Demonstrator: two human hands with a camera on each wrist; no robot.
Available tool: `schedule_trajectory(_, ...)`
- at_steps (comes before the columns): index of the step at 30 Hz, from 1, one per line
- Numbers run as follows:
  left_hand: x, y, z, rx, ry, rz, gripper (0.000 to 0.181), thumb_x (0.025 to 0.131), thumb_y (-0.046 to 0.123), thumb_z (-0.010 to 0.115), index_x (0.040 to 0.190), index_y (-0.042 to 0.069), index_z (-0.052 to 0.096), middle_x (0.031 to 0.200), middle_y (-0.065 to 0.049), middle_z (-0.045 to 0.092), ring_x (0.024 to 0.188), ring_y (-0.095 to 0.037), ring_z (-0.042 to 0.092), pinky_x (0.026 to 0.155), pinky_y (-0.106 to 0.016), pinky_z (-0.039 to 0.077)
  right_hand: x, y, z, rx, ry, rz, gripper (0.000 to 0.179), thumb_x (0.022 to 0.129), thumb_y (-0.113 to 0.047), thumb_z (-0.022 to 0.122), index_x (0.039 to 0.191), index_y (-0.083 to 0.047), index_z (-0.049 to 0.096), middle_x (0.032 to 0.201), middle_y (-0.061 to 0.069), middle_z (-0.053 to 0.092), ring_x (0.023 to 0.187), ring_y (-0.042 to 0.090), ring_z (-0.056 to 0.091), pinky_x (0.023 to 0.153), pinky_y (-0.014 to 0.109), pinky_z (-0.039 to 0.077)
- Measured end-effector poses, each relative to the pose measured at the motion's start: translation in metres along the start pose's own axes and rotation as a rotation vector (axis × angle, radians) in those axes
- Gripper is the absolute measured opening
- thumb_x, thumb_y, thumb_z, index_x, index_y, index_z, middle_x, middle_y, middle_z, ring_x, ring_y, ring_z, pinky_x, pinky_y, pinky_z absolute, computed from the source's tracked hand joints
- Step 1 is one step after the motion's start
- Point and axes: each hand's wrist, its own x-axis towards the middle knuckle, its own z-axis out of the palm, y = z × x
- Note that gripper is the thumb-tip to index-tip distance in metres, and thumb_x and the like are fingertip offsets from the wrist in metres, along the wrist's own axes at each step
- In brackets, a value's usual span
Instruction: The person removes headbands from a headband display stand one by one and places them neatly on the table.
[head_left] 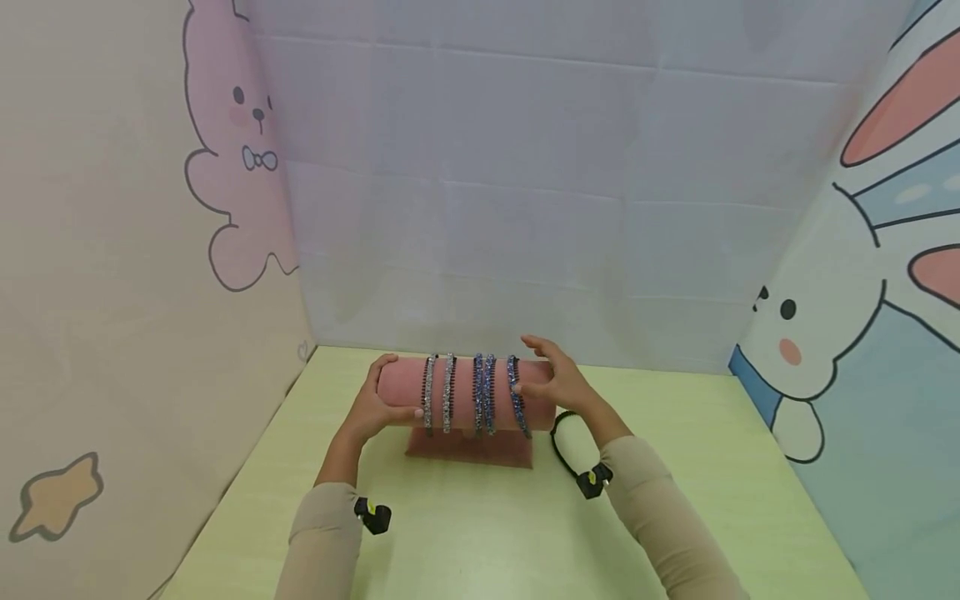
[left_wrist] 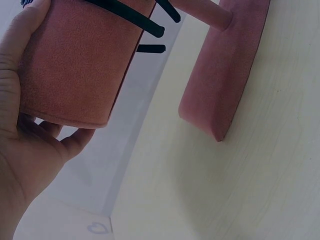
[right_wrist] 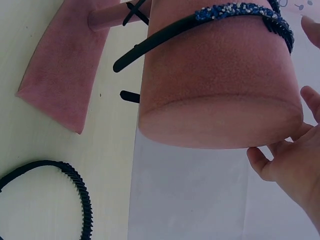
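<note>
Left hand (head_left: 368, 412) is gripping the pink roll (head_left: 463, 392); right hand (head_left: 567, 385) is splaying loosely at its other end. I'm reckoning the headbands (head_left: 489, 392) light, springy, best taken by bare tips (right_wrist: 120, 66).

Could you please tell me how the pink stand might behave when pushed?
The pink stand may tip if pushed high, since its long cylinder sits on a slim post; its angular base should resist rolling. Its velvety surface probably isn't slippery.
</note>
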Motion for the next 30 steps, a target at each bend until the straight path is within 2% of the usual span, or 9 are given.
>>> schedule_trajectory(7,0.001,-0.002,0.0,0.0,0.002,0.012,0.108,0.054,0.013,0.091,0.14,0.026,0.028,0.131,-0.012,0.039,0.105,-0.038,0.05,0.08,-0.047,0.047,0.008,0.003,0.0,-0.108,-0.09,0.031,0.086,0.072,-0.034,0.08,0.144,-0.017,0.034,0.142,0.01,0.037,0.127,0.035,0.034,0.095,0.055,0.033)
schedule_trajectory(8,0.001,-0.002,0.0,0.002,0.002,0.012,0.108,0.054,0.013,0.091,0.14,0.026,0.028,0.131,-0.012,0.039,0.105,-0.038,0.05,0.08,-0.047,0.047,0.011,0.009,0.001,-0.128,-0.107,0.036,0.088,0.071,-0.038,0.08,0.144,-0.02,0.034,0.141,0.008,0.038,0.127,0.033,0.035,0.096,0.053,0.034)
schedule_trajectory(16,0.001,-0.001,0.0,0.01,0.005,0.018,0.108,0.054,0.014,0.092,0.14,0.025,0.027,0.131,-0.011,0.039,0.105,-0.038,0.049,0.08,-0.047,0.046,0.02,0.011,-0.002,-0.252,-0.223,0.025,0.098,0.065,-0.05,0.081,0.144,-0.017,0.034,0.135,0.007,0.046,0.115,0.023,0.045,0.093,0.045,0.038)
schedule_trajectory(23,0.001,-0.001,0.0,0.01,0.002,0.021,0.109,0.054,0.014,0.092,0.141,0.024,0.027,0.131,-0.01,0.039,0.106,-0.038,0.049,0.08,-0.047,0.046,0.019,0.009,-0.001,-0.35,-0.256,0.068,0.1,0.06,-0.054,0.082,0.143,-0.021,0.036,0.133,0.004,0.045,0.113,0.023,0.043,0.088,0.045,0.04)
schedule_trajectory(26,0.001,-0.001,0.0,0.012,0.003,0.022,0.109,0.054,0.014,0.092,0.141,0.024,0.027,0.131,-0.01,0.039,0.106,-0.038,0.049,0.08,-0.047,0.046,0.018,0.007,-0.002,-0.35,-0.258,0.077,0.105,0.056,-0.053,0.084,0.142,-0.016,0.037,0.132,0.008,0.044,0.114,0.027,0.041,0.088,0.047,0.04)
schedule_trajectory(30,0.001,-0.001,0.0,0.012,0.003,0.017,0.108,0.054,0.014,0.092,0.141,0.025,0.027,0.132,-0.01,0.039,0.107,-0.037,0.049,0.081,-0.047,0.046,0.018,0.007,-0.004,-0.326,-0.258,0.096,0.109,0.053,-0.05,0.087,0.14,-0.013,0.034,0.123,0.011,0.046,0.106,0.027,0.045,0.085,0.044,0.042)
